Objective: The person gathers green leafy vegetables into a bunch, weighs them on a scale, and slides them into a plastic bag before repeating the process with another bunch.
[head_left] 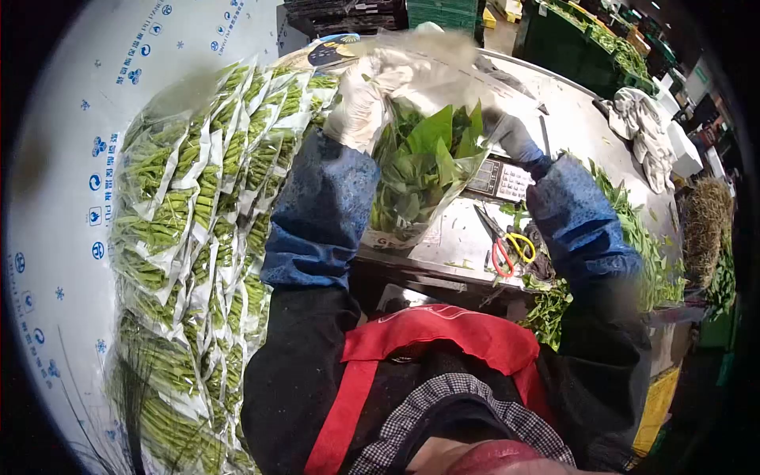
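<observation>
A clear plastic bag of leafy greens [427, 162] stands on the metal table in front of me. My left hand [358, 111], in a pale glove, is closed on the bag's upper left edge. On the bag's upper right side is my right hand [513, 136], in a greyish glove; its fingers are blurred and partly hidden by the plastic. Just right of the bag lies a digital scale [500, 179], partly covered. Scissors [507, 241] with red and yellow handles lie nearer to me, blades apart.
Bagged green stems [206, 206] are stacked at the left, beside a white printed panel [63, 174]. Loose greens [641, 237] and a crumpled cloth [643, 138] lie at the right. A green bin [562, 47] stands behind the table [570, 99].
</observation>
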